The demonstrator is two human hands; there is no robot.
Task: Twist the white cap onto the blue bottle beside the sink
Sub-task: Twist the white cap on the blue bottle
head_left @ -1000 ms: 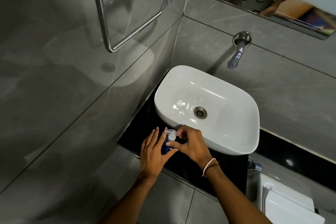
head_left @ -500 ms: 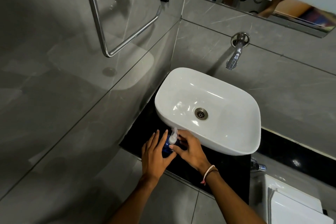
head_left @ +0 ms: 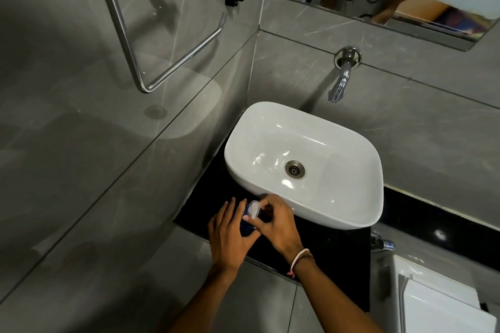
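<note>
A small blue bottle (head_left: 247, 223) stands upright on the black counter (head_left: 324, 251), just in front of the white sink (head_left: 351, 213). Its white cap (head_left: 254, 209) sits on top, with its flip lid standing open. My left hand (head_left: 230, 238) wraps the bottle's body from the left, fingers spread upward. My right hand (head_left: 278, 224) comes from the right, with thumb and fingertips pinched on the cap. Most of the bottle is hidden between the two hands.
A chrome tap (head_left: 339, 81) juts from the grey tiled wall above the basin. A chrome towel bar (head_left: 151, 62) hangs on the left wall. A mirror (head_left: 392, 5) is at the top right. A white cistern lid (head_left: 438, 300) and a small valve (head_left: 382, 244) sit at the lower right.
The cap's flip lid has swung round under my right fingers, from sideways to upright to facing me. My left hand has kept its hold on the bottle. The view has shifted slightly.
</note>
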